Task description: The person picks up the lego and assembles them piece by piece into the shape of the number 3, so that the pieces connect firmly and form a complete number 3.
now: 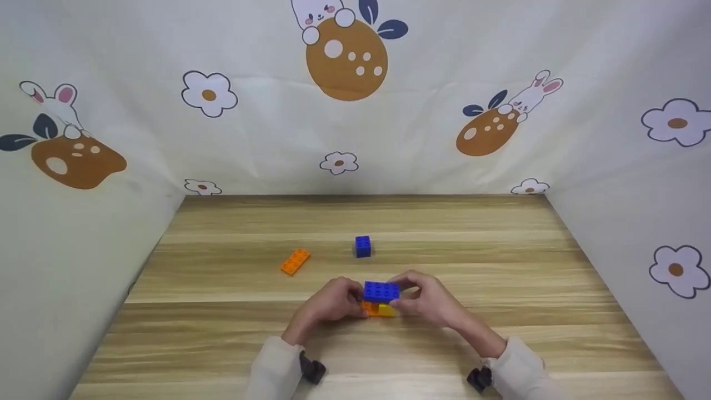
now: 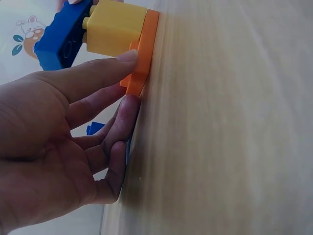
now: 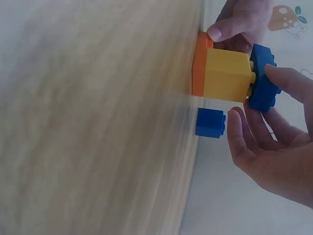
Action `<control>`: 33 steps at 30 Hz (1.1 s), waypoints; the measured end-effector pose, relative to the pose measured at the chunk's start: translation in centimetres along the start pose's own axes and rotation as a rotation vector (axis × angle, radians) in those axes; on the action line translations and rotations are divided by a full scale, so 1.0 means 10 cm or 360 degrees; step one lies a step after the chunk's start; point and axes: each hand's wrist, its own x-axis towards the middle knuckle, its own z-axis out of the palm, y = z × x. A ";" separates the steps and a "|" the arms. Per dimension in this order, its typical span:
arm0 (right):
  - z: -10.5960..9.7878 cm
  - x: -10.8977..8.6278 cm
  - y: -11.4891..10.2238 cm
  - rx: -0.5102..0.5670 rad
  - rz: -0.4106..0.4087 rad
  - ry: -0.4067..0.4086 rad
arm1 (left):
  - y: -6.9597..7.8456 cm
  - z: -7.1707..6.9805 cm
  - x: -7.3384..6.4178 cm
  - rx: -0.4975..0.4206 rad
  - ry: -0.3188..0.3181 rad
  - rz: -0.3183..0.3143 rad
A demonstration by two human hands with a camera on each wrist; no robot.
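Note:
An orange building plate lies on the table with a yellow brick standing on one end of its studs. My left hand pinches the other end of this plate, thumb on top and fingertips at the edge. With thumb and fingers, my right hand grips a blue eight-stud brick over the yellow one. In the right wrist view the blue brick sits right at the yellow studs, which still show between the two. It tilts slightly and reaches out past the yellow brick toward my left hand.
A smaller blue brick stands on the wooden table beyond my hands. Left of it lies a second orange plate. A pale printed cloth hangs along the back and both sides of the table.

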 end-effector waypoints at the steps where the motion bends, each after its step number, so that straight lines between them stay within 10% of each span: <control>1: 0.01 0.00 0.00 0.0013 0.0006 -0.0008 | 0.00 0.00 0.00 0.0006 0.0003 0.0021; 33: -0.02 0.04 -0.01 -0.0157 -0.0099 -0.0040 | 0.00 0.01 -0.01 0.0026 0.0025 0.0004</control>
